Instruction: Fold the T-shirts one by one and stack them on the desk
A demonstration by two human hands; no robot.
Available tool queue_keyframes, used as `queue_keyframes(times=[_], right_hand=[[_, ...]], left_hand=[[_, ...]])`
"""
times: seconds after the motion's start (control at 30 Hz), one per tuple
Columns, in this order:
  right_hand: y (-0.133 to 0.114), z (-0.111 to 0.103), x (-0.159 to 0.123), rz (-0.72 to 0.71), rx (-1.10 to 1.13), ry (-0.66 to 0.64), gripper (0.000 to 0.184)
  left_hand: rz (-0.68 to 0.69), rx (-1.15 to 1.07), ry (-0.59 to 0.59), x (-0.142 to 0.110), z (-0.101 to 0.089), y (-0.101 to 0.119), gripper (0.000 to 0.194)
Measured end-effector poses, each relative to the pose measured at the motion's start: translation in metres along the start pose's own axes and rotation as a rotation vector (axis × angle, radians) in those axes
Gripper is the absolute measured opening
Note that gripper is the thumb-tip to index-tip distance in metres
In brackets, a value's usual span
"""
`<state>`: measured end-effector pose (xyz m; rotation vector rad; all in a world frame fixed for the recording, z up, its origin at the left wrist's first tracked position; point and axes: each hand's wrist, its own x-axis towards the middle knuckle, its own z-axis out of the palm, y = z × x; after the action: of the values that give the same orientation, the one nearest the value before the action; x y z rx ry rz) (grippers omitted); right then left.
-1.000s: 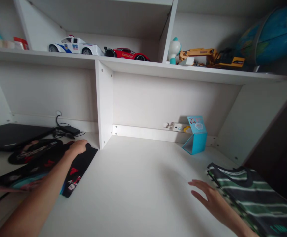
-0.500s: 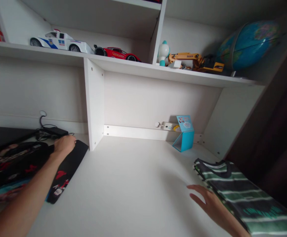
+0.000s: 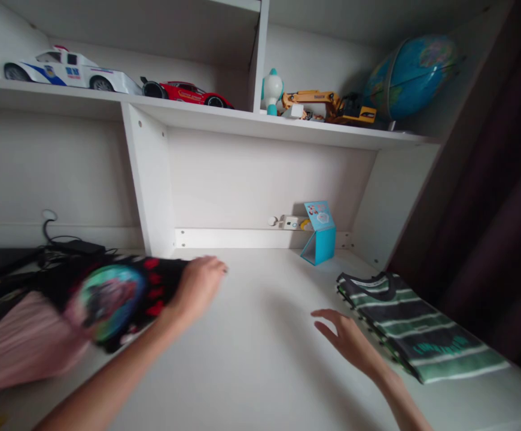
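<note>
My left hand (image 3: 201,284) is closed on the edge of a black printed garment (image 3: 155,284), left of the desk's middle. Red shapes and a colourful round picture show on the cloth, which is blurred by motion. Pink fabric (image 3: 31,347) hangs at its lower left; whether it belongs to the same garment I cannot tell. My right hand (image 3: 345,338) hovers above the desk with thumb and fingers apart, holding nothing. Just right of it lies a folded green and dark striped T-shirt (image 3: 415,317).
A blue stand-up card (image 3: 324,242) and a white socket (image 3: 291,222) are at the back. A divider panel (image 3: 150,185) rises on the left, near a black adapter with cables (image 3: 83,246). The shelf above bears toy cars (image 3: 188,93), a toy excavator (image 3: 318,99) and a globe (image 3: 417,78).
My left hand has moved right, drawing the black garment with it, so its round print and the pink fabric now show. My right hand stays open. The view has shifted right.
</note>
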<state>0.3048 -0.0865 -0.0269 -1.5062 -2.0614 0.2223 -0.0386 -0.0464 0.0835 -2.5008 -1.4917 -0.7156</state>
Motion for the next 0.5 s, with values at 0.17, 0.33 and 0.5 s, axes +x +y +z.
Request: queue_keyframes(times=[0.17,0.33,0.5], right_hand=[[-0.019,-0.004,0.021,0.033,0.071,0.105,0.032],[0.018,-0.001,-0.001,0.111,-0.085,0.068,0.031],[0.048,0.002,-0.019,0.294,-0.342,0.063,0.032]], left_hand=[[0.811,-0.002,-0.222,-0.027,0.074,0.126,0.008],[0.845,-0.189,-0.392,-0.044,0.089,0.127,0.013],[0.630,-0.497,-0.604,-0.034,0.073,0.109,0.020]])
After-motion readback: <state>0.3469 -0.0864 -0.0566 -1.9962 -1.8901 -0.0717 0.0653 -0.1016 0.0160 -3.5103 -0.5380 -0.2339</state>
